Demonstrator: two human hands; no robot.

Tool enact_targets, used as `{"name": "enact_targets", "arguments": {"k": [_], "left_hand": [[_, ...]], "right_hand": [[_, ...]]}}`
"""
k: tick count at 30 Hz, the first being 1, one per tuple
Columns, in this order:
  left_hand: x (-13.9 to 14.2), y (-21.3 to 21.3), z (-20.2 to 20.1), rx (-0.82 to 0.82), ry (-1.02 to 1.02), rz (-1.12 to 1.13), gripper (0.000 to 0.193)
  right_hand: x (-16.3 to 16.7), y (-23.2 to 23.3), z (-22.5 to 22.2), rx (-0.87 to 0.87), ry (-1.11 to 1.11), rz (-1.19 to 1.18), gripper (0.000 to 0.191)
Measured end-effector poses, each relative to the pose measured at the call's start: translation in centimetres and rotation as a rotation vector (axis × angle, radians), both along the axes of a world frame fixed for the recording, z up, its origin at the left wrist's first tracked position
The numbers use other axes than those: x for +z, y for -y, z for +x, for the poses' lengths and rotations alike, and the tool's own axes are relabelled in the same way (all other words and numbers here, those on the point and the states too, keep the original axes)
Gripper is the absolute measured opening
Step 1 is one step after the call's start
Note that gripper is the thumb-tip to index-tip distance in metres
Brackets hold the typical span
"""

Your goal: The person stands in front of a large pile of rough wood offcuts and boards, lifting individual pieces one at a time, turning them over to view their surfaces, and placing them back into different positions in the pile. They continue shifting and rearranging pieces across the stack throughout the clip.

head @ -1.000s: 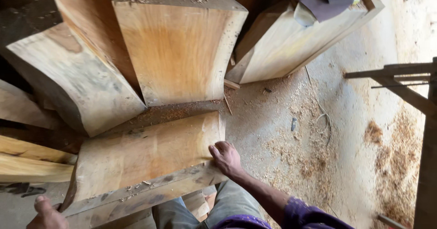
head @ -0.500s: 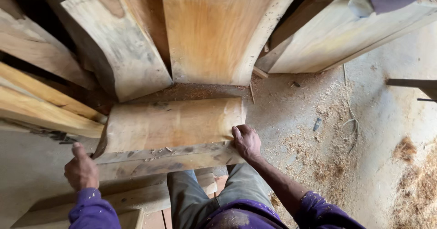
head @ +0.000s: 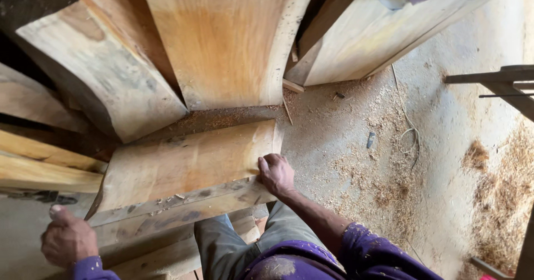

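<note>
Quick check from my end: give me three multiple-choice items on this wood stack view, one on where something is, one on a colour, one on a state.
1. Where does the right hand rest?
A. On the right end of the lying wood slab
B. On the metal frame at the right edge
C. On the sawdust floor

2. What colour are the sleeves?
A. Yellow
B. Purple
C. White

3. How is the left hand?
A. Flat on the floor
B. Holding a saw
C. Closed at the slab's left lower corner, thumb up

Answers: 1 A, the fingers lie on the slab's end edge. 2 B, both cuffs show purple. 3 C, the fist sits by that corner with no tool in view.
</note>
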State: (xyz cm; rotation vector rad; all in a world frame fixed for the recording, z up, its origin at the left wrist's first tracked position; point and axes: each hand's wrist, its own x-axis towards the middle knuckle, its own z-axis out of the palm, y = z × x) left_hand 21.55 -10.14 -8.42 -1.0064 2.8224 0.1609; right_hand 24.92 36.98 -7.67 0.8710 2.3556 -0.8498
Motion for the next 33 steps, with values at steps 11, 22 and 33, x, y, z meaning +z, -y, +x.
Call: {"name": "enact_targets", "arguments": {"k": [11, 22, 33], "left_hand": [[-0.6, -16.9, 3.1, -0.542, -0.346, -0.066, 0.041], [-0.1, -18.3, 2.7, -0.478, -0.291, -0.085, 0.04], [0.7, -17.9, 2.6, -0.464, -0.272, -0.074, 0.025]], "right_hand": [[0.8, -1.8, 0.6, 0.046, -0.11, -0.029, 0.04], [1.0, -3.2, 0.7, 0.076, -0.105, -0.104, 0.04], [0.1, -1.8, 1.4, 0.071, -0.138, -0.043, 0.031]]}}
